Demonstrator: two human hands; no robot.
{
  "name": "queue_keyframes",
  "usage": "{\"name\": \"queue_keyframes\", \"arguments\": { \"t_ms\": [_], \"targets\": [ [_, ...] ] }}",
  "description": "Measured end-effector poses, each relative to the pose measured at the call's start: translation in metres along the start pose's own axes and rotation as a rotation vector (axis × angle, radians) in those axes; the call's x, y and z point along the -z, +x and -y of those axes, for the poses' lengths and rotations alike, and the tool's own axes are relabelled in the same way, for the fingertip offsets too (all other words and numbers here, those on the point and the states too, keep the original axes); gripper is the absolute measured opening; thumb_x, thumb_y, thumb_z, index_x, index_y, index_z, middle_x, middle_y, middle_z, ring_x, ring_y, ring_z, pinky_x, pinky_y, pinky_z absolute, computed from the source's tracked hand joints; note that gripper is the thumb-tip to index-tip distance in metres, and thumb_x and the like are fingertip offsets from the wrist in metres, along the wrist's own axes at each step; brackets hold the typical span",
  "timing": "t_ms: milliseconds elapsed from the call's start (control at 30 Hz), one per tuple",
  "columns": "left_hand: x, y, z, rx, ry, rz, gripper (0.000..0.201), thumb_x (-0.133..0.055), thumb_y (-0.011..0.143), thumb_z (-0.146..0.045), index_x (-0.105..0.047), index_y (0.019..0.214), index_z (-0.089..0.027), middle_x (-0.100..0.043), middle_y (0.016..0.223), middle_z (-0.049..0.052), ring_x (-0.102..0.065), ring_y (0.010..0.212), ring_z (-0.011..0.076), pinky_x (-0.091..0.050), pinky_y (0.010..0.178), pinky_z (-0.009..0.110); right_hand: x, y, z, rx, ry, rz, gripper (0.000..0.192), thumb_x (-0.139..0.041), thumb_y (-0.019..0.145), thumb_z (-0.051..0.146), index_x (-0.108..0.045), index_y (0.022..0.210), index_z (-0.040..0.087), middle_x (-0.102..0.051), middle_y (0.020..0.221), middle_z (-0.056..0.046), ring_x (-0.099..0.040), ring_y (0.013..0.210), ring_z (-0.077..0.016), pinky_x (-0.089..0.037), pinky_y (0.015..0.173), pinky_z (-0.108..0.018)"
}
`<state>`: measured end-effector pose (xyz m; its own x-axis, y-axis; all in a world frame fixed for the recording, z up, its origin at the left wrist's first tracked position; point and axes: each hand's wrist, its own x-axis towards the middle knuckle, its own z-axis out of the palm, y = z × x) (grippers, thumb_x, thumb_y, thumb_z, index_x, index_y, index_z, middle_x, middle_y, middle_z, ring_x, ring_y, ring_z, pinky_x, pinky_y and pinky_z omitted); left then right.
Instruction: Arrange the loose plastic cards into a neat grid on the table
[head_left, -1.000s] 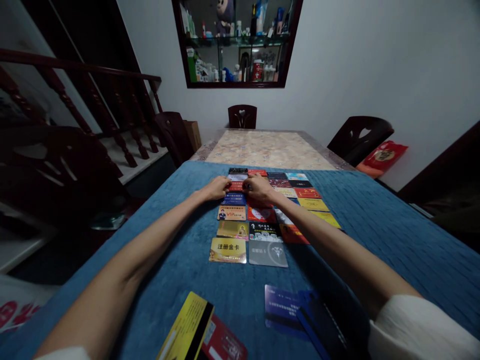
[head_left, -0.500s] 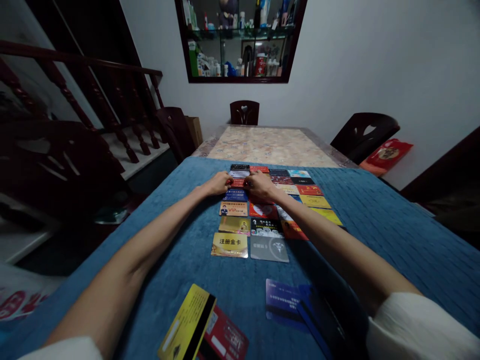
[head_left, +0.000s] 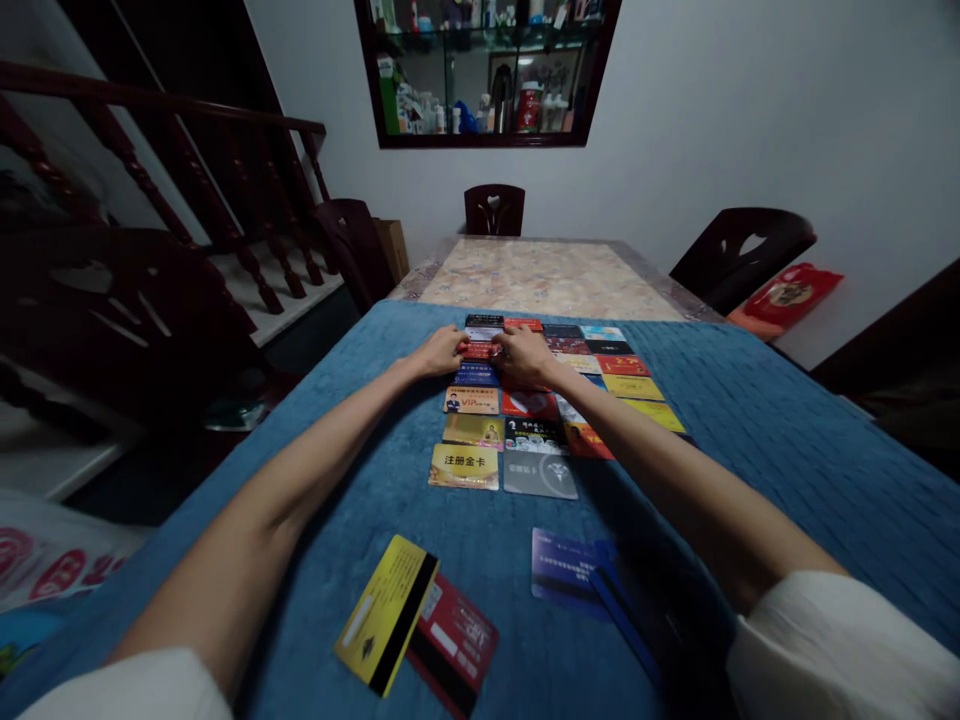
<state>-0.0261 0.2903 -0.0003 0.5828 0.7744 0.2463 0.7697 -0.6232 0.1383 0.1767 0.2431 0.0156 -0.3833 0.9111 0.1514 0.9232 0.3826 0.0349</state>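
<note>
Both hands reach far out over the table (head_left: 787,420), which is covered by a blue cloth; the left hand (head_left: 442,352) and the right hand (head_left: 525,355) meet on a red card (head_left: 480,351) in the far rows of a grid of cards (head_left: 525,400); each grip seems to press fingertips on a short end of that card, though whether they pinch it or only steady it cannot be told. The card looks thin, light, stiff and slick, likely hard to lift off soft cloth except by an edge or corner; its neighbours lie edge to edge, so there is little room beside either grip. Nearer the person than the grips lie a yellow card (head_left: 386,612) over a dark red card (head_left: 454,640), and blue cards (head_left: 562,570) apart; open cloth lies left and right.
</note>
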Motion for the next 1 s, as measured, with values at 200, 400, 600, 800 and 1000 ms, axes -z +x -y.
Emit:
{"name": "queue_keyframes", "arguments": {
  "t_ms": [200,400,600,800,1000],
  "targets": [
    [0.006,-0.019,-0.001,0.011,0.031,-0.060,0.041,-0.054,0.076,-0.013,-0.068,0.115,-0.014,-0.062,0.113,0.011,-0.059,0.108,0.0242,-0.048,0.100,0.036,0.009,-0.013,0.004,0.011,0.008,-0.019,0.039,-0.050,0.096,0.035,-0.061,0.130,0.019,-0.059,0.131,-0.016,-0.046,0.119,-0.0339,-0.042,0.089,-0.040],
    [0.014,-0.047,-0.015,-0.021,0.067,-0.061,0.039,-0.052,0.080,-0.013,-0.068,0.116,-0.014,-0.061,0.110,0.012,-0.057,0.105,0.0251,-0.048,0.098,0.039,0.015,-0.034,0.015,0.072,0.000,-0.040,0.036,-0.052,0.095,0.030,-0.064,0.126,0.018,-0.061,0.128,-0.016,-0.044,0.119,-0.0335,-0.040,0.088,-0.040],
    [0.023,-0.077,-0.035,-0.071,0.075,-0.061,0.034,-0.050,0.083,-0.013,-0.068,0.112,-0.014,-0.061,0.110,0.012,-0.057,0.103,0.0252,-0.049,0.095,0.040,0.016,-0.059,0.030,0.141,0.035,-0.070,0.032,-0.053,0.094,0.028,-0.067,0.121,0.018,-0.064,0.124,-0.014,-0.044,0.115,-0.0325,-0.037,0.086,-0.040],
    [0.029,-0.106,-0.055,-0.132,0.049,-0.084,0.030,-0.050,0.085,-0.013,-0.068,0.109,-0.015,-0.061,0.110,0.012,-0.057,0.102,0.0245,-0.048,0.093,0.040,0.021,-0.093,0.055,0.273,0.129,-0.067,0.028,-0.053,0.095,0.027,-0.069,0.116,0.018,-0.065,0.118,-0.013,-0.044,0.110,-0.0295,-0.036,0.086,-0.039],
    [0.032,-0.130,-0.070,-0.161,-0.002,-0.080,0.027,-0.051,0.086,-0.013,-0.069,0.107,-0.016,-0.062,0.108,0.011,-0.057,0.102,0.0237,-0.049,0.092,0.039,0.019,-0.136,0.094,0.558,0.282,-0.119,0.022,-0.054,0.095,0.031,-0.071,0.106,0.022,-0.067,0.112,-0.010,-0.044,0.110,-0.0281,-0.035,0.091,-0.043]
  ]
}}
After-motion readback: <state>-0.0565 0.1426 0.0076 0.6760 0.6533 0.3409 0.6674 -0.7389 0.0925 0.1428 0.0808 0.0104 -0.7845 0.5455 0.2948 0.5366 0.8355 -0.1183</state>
